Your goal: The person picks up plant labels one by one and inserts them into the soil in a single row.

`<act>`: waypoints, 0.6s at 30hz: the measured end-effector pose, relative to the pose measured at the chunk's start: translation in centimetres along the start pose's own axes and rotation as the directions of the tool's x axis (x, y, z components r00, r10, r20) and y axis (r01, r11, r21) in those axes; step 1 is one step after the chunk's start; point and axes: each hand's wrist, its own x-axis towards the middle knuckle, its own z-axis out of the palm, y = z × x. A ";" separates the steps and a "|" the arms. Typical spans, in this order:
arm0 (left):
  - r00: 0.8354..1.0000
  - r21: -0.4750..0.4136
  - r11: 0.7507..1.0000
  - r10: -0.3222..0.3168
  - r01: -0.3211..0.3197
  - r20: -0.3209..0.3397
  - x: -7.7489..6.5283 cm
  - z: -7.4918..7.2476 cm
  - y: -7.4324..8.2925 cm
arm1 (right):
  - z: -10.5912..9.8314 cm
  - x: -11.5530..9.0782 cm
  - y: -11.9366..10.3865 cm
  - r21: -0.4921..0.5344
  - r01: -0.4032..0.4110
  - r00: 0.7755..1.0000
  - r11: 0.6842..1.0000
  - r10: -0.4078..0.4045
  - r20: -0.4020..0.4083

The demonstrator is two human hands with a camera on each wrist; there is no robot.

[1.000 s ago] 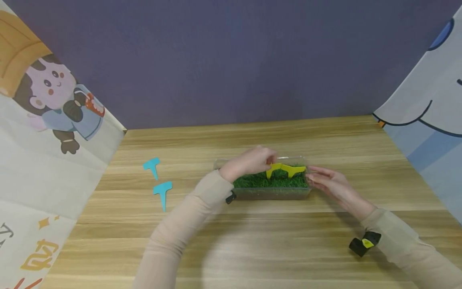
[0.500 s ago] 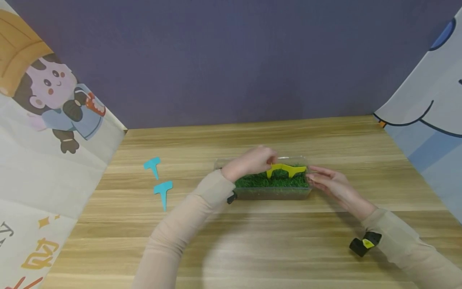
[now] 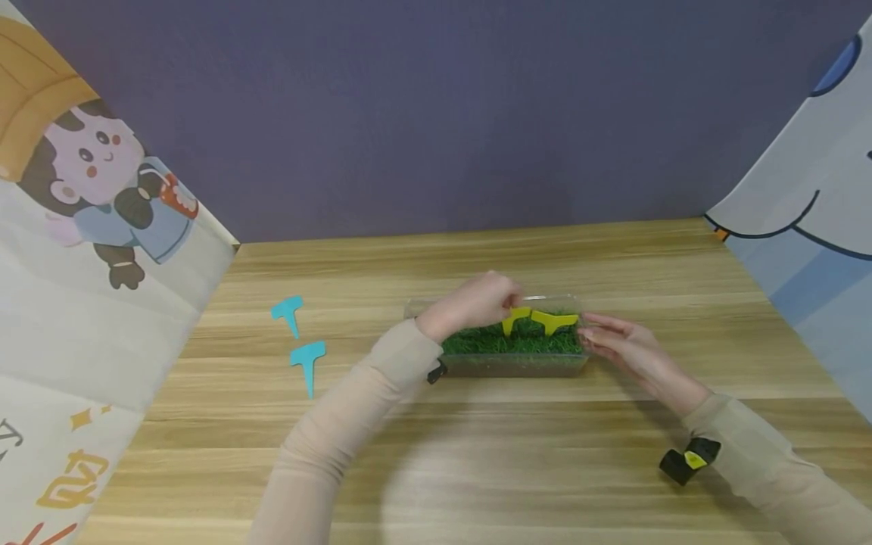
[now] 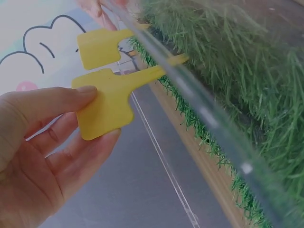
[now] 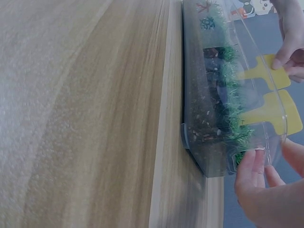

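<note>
A clear plastic planter box [image 3: 511,368] stands on the table, with green grass [image 3: 487,344] over dark soil inside. My left hand [image 4: 42,152] pinches the broad head of a yellow T-shaped plant label [image 4: 105,107] between thumb and fingers. That label's pointed stem reaches down into the grass. Just to its right, a second yellow plant label [image 3: 553,322] stands upright in the grass. At the box's right end, my right hand [image 3: 633,354] grips the wall, its fingers against the plastic and its thumb by the rim.
Two light blue T-shaped plant labels, one farther back [image 3: 287,311] and one nearer [image 3: 309,363], lie on the wooden table [image 3: 531,462] left of the box. A dark panel [image 3: 436,113] rises behind the table, with printed sheets on both sides.
The head of the held yellow label has shifted slightly, so a small gap now shows between it and the second label. Both hands stay almost in place.
</note>
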 end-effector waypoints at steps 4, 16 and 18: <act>1.000 0.017 1.000 0.006 -0.006 -0.004 0.0 0.0 0.3 | -0.1 0.1 0.1 0.010 0.011 1.000 1.000 -0.011 0.007; 1.000 0.017 1.000 0.014 -0.014 0.004 0.2 0.1 0.4 | -0.2 0.0 0.1 0.037 0.015 1.000 0.999 -0.016 0.017; 1.000 0.015 1.000 0.010 -0.010 0.001 0.3 0.1 0.4 | -0.2 0.0 0.1 0.035 0.011 1.000 0.999 -0.012 0.013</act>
